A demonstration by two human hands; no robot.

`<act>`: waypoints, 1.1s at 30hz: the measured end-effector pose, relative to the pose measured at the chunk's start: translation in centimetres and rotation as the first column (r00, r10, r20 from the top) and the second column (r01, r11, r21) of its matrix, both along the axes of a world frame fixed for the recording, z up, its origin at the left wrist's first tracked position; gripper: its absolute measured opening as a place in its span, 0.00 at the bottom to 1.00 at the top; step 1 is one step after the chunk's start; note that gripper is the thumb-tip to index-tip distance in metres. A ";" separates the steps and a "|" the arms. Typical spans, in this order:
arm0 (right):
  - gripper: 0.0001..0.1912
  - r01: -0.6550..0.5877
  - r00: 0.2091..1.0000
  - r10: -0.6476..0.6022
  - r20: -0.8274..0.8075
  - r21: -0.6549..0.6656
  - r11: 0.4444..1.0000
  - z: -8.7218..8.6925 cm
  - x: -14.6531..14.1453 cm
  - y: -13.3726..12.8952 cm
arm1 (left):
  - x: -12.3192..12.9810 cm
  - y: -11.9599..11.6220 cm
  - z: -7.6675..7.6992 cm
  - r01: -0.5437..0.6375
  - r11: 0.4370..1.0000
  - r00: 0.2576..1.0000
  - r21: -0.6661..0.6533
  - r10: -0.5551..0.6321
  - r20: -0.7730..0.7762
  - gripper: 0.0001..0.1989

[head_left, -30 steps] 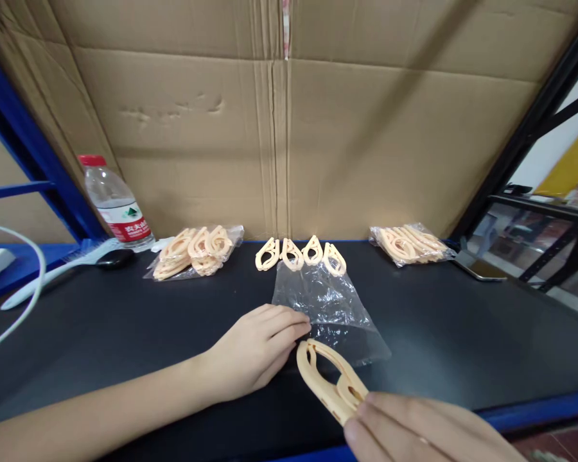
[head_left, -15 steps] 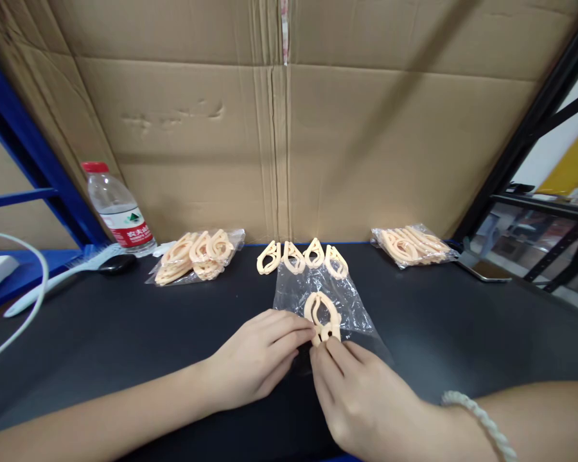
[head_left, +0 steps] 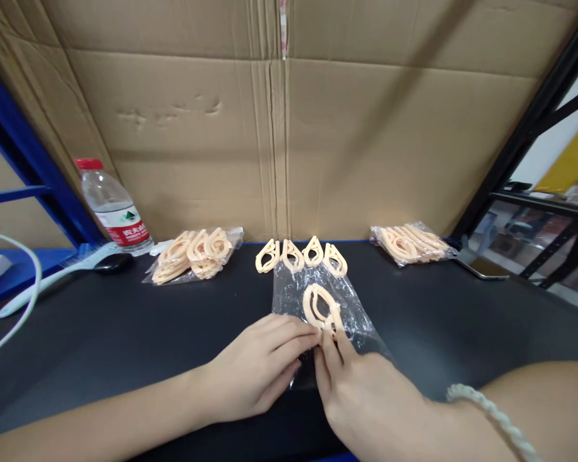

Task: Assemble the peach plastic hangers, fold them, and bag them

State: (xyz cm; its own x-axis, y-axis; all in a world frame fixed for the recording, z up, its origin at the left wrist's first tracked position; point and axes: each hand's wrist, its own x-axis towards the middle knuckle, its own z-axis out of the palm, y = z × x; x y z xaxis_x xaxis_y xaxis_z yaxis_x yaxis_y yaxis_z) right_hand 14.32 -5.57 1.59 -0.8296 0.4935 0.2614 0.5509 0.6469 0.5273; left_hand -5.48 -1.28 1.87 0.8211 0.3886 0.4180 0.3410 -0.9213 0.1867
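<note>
A cream-coloured folding hanger (head_left: 313, 308), folded into a loop, lies at the clear plastic bag (head_left: 359, 314) in front of me. The fingers of my right hand (head_left: 361, 391) grip its near end. My left hand (head_left: 264, 362) comes in from the left with its fingertips together at the bag's near edge, touching the hanger's end. Where the fingertips meet, the bag's mouth is partly hidden. Just beyond, a row of several folded hangers (head_left: 313, 252) lies across the bag's far end.
Filled bags of hangers lie at the back left (head_left: 200, 253) and back right (head_left: 411, 244). A water bottle (head_left: 120, 215), a pale-handled brush (head_left: 67, 269) and a black object (head_left: 114, 264) are at the left. A phone (head_left: 481, 264) lies at the right, before the cardboard wall (head_left: 197, 128).
The hanger has tilted slightly and moved a little away from me. My right fingers have shifted forward along its near end. My left fingertips have moved slightly to the right.
</note>
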 end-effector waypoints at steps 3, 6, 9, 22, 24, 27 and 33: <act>0.18 -0.056 0.998 0.056 -0.025 -0.021 0.998 0.2 0.9 -1.0 | 0.2 -0.8 0.2 0.016 0.998 1.000 -0.053 -0.016 -0.010 0.23; 0.14 -0.102 0.993 0.102 -0.059 0.001 0.995 -0.4 1.4 -1.5 | 0.4 -1.3 0.3 0.029 0.997 1.000 -0.069 -0.029 -0.004 0.24; 0.17 -0.113 0.989 0.109 -0.098 -0.037 0.993 -1.2 1.4 -1.2 | 0.5 -1.4 0.1 0.034 0.997 0.999 -0.066 -0.033 0.017 0.25; 0.40 0.034 0.952 -0.231 -0.201 -0.680 0.733 1.0 1.1 1.3 | 0.1 -1.3 -0.5 -0.029 0.997 0.996 -0.065 0.024 -0.081 0.33; 0.42 0.052 0.943 -0.262 -0.206 -0.686 0.726 0.9 1.0 1.9 | 0.1 -1.3 -0.5 -0.021 0.998 0.996 -0.067 0.015 -0.088 0.33; 0.45 0.097 0.932 -0.305 -0.197 -0.673 0.733 0.5 0.8 3.2 | 0.1 -1.4 -0.4 -0.016 0.998 0.997 -0.066 0.011 -0.081 0.33; 0.41 0.197 0.917 -0.360 -0.172 -0.590 0.783 -0.3 0.5 4.8 | 0.2 -1.4 -0.3 -0.024 0.997 0.999 -0.073 0.021 -0.050 0.35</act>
